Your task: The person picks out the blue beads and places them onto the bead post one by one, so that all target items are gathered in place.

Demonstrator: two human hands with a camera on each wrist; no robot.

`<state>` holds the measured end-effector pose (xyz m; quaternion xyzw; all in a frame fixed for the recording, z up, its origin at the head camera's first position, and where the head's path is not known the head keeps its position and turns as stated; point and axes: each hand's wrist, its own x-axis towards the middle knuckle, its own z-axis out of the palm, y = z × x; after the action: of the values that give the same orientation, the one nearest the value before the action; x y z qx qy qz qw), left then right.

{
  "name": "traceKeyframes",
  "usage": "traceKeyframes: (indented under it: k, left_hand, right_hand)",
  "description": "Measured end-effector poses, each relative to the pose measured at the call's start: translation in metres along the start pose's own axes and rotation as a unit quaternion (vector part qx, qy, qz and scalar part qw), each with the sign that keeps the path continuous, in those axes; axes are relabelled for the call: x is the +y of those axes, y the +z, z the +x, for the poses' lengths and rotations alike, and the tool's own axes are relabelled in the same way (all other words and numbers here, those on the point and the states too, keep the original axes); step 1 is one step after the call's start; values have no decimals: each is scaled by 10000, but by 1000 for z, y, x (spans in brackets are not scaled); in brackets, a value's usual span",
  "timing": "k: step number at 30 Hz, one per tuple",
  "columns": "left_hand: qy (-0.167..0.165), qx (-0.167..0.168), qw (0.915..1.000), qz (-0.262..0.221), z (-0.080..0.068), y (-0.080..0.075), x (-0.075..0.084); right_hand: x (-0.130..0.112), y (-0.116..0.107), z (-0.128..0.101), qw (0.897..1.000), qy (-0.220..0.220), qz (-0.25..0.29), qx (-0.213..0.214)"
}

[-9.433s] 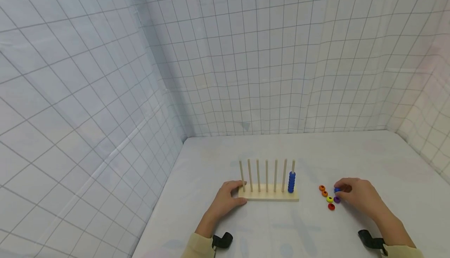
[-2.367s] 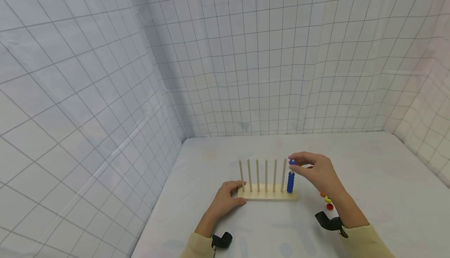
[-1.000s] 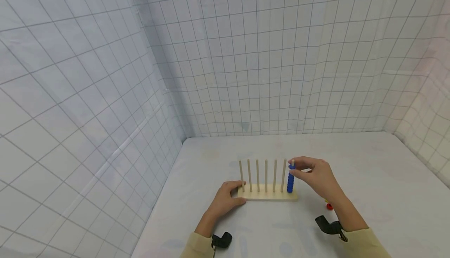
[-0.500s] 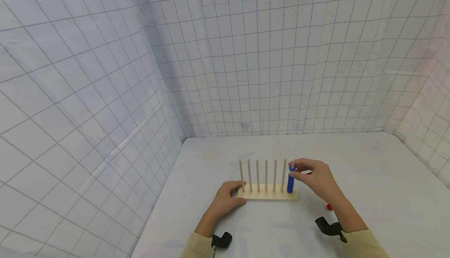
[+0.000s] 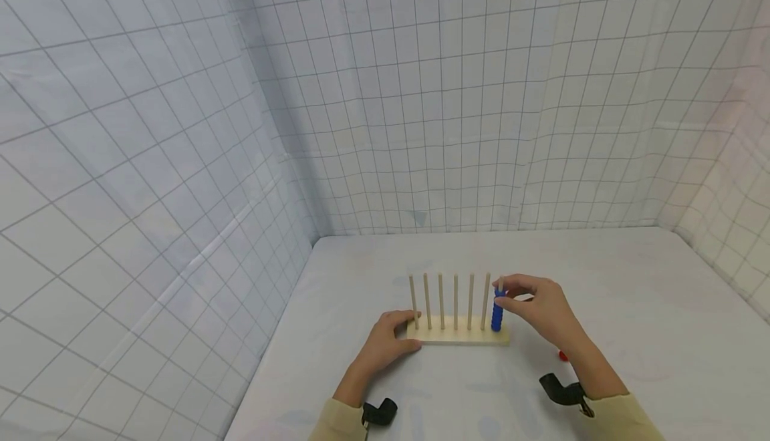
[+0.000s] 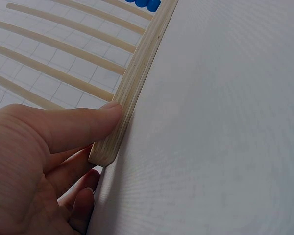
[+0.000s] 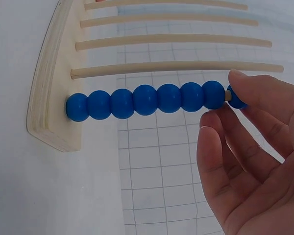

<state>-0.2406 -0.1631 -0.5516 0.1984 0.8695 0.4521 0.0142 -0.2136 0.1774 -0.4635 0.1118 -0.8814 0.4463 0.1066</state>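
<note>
A pale wooden base [image 5: 460, 338] with a row of upright pegs stands on the white table. My left hand [image 5: 388, 339] grips its left end, thumb [image 6: 83, 128] pressed on the front edge and the other fingers behind. Several blue beads [image 7: 145, 100] are stacked touching on the rightmost peg; the other pegs [image 7: 176, 65] carry none. My right hand [image 5: 543, 306] pinches one more blue bead [image 7: 236, 100] between thumb and fingertips. That bead is threaded on the same peg, and a thin strip of bare wood shows between it and the stack.
A red bead [image 5: 563, 355] lies on the table, half hidden by my right forearm. White grid-lined cloth walls [image 5: 457, 127] rise at the back and sides. A black wrist-worn device [image 5: 562, 389] juts from each wrist.
My right hand has carried a blue bead from the loose beads to the rightmost peg and slid it down the peg. The forearm now covers most loose beads. My left hand stays put.
</note>
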Motion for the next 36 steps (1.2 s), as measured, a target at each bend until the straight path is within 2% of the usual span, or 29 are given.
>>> traceKeyframes:
  k: [21,36]
  left_hand:
    - [106,16,9999,53,2,2,-2]
    - [-30,6,10000,34,0,0,2]
  right_hand:
    - [3,1,-1,9999,50,57,-118]
    - [6,-2,-1,10000,39,3,-82]
